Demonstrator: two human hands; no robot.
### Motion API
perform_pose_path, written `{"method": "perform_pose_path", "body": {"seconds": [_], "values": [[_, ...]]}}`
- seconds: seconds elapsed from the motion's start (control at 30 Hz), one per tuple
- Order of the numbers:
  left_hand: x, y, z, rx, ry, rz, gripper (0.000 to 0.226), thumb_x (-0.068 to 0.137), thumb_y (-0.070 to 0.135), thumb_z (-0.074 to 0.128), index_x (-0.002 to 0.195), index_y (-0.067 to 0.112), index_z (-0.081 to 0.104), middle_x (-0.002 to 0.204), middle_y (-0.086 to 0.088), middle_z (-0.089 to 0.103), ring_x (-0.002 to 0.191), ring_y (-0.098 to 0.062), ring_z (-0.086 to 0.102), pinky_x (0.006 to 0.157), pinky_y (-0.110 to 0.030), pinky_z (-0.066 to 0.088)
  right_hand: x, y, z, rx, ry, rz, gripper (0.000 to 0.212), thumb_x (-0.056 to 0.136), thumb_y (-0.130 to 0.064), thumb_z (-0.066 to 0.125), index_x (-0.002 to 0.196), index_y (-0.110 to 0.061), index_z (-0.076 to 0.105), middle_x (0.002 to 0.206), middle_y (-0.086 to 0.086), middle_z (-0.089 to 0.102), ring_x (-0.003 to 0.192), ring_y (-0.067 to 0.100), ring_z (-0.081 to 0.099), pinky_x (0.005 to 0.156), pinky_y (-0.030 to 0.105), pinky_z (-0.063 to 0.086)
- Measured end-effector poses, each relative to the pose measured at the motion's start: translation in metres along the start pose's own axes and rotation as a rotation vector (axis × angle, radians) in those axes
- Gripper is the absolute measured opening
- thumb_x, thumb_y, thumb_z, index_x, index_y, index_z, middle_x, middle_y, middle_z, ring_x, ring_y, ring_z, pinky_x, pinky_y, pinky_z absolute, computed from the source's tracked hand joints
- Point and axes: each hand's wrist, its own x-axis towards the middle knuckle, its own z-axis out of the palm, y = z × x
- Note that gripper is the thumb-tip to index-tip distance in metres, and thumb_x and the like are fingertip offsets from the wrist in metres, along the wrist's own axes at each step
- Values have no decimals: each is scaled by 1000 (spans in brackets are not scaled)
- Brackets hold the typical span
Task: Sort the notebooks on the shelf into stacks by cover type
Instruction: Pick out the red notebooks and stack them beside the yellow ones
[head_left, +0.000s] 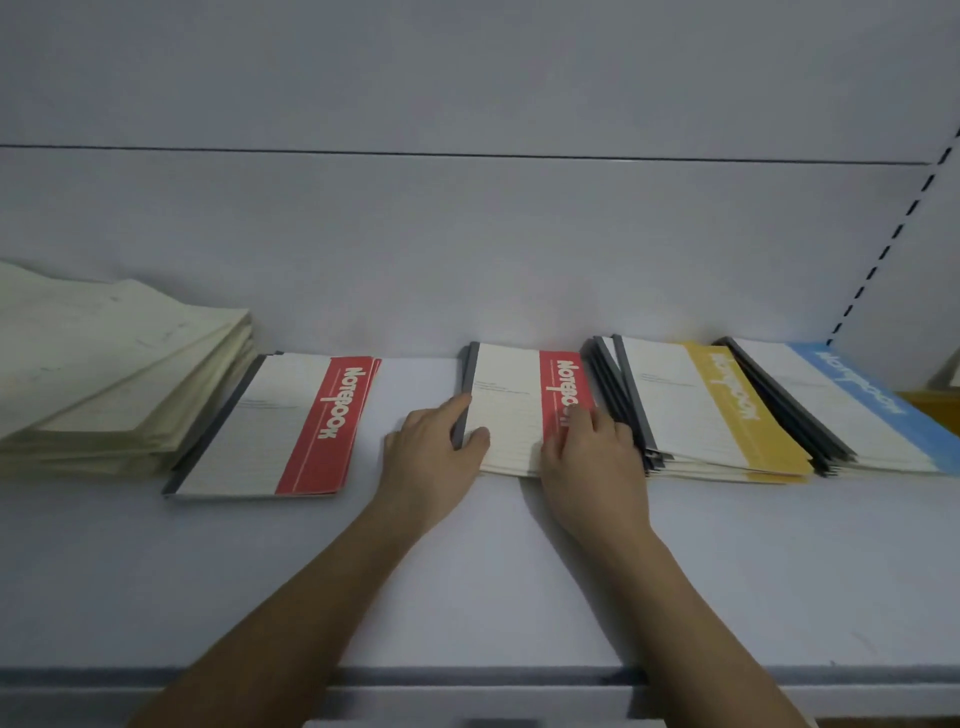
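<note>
Head view, near to far. Nearest the viewer runs the front lip of the white shelf (483, 587), over which both bare forearms reach. The left hand (431, 452) rests at the spine edge of the middle red-band notebook stack (511, 410); its thumb lies on the cream cover and its fingers (457, 408) press along the grey spine, so it grips that edge. The right hand (587, 457) lies flat on the same stack's red band, fingers spread and pressing down, not clenched; whether its fingertips curl under the far edge cannot be told.

To the left, well apart from the hands, lies a second red-band stack (280, 426), set askew, and beside it, touching at its spine, a pale cream pile (114, 374). To the right, the yellow-band stack (711, 410) sits just beside the held stack, and the blue-band stack (831, 400) overlaps its far side. Behind everything stands the plain back panel (467, 234).

Step in hand, by judgement: squaring or gathering the middle red-band stack. As two red-band stacks remain apart, the next move probably calls for lifting this one with both hands, keeping the covers aligned, and merging it with its twin at left.
</note>
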Motion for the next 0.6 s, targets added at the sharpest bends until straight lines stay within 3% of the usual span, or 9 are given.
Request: {"method": "perform_pose_path", "body": {"seconds": [0.33, 0.47, 0.6], "values": [[0, 4, 4, 118, -95, 6, 50, 101, 44, 38, 149, 31, 33, 149, 10, 44, 139, -14, 32, 112, -37, 18, 9, 3, 4, 44, -12, 12, 32, 99, -10, 39, 130, -8, 46, 134, 10, 48, 112, 30, 46, 93, 40, 41], [-3, 3, 3, 17, -23, 58, 43, 100, 40, 41, 142, 30, 44, 141, 11, 53, 133, -14, 41, 111, -37, 29, 6, 2, 0, 47, 124, -88, 37, 94, -9, 47, 131, -5, 49, 133, 14, 53, 116, 34, 49, 97, 43, 41], [-19, 8, -6, -178, 119, 108, 33, 99, 23, 51, 131, 21, 57, 135, 6, 57, 127, -10, 45, 104, -21, 35, 0, -3, -9, 237, 258, -195, 23, 91, -5, 54, 112, -4, 61, 117, 13, 59, 108, 29, 49, 88, 30, 36]]}}
